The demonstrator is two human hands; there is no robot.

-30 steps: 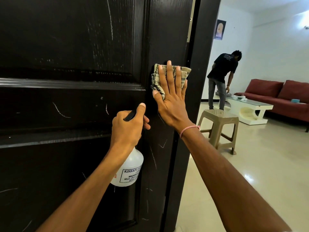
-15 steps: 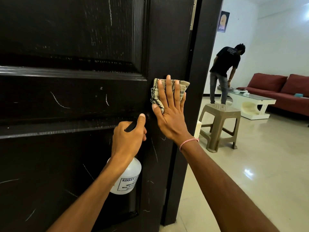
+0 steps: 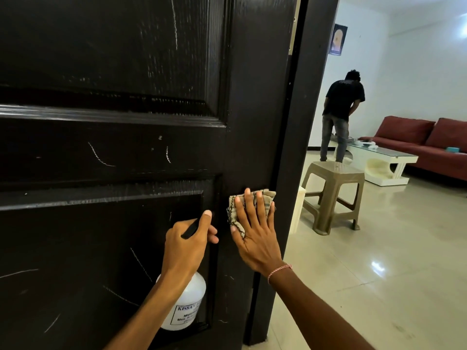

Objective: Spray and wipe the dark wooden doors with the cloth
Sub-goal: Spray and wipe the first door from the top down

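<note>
A dark wooden door (image 3: 126,72) with pale scratches fills the left and centre of the head view. My right hand (image 3: 255,233) lies flat with straight fingers on a beige striped cloth (image 3: 265,197), pressing it against the door's right stile near its edge. My left hand (image 3: 187,246) grips the black trigger head of a white spray bottle (image 3: 187,306), which hangs below the hand in front of the lower panel. The bottle's nozzle is hidden by the hand.
The dark door frame (image 3: 310,97) stands right of the door. Beyond it are a brown plastic stool (image 3: 333,193), a white glass-topped coffee table (image 3: 384,165), a red sofa (image 3: 417,137) and a person (image 3: 341,109) bent over the table. The tiled floor (image 3: 379,274) is glossy.
My right hand has slid the cloth down the door's right stile, from beside the middle rail to below it. My left hand with the bottle stays beside it, lower on the door too.
</note>
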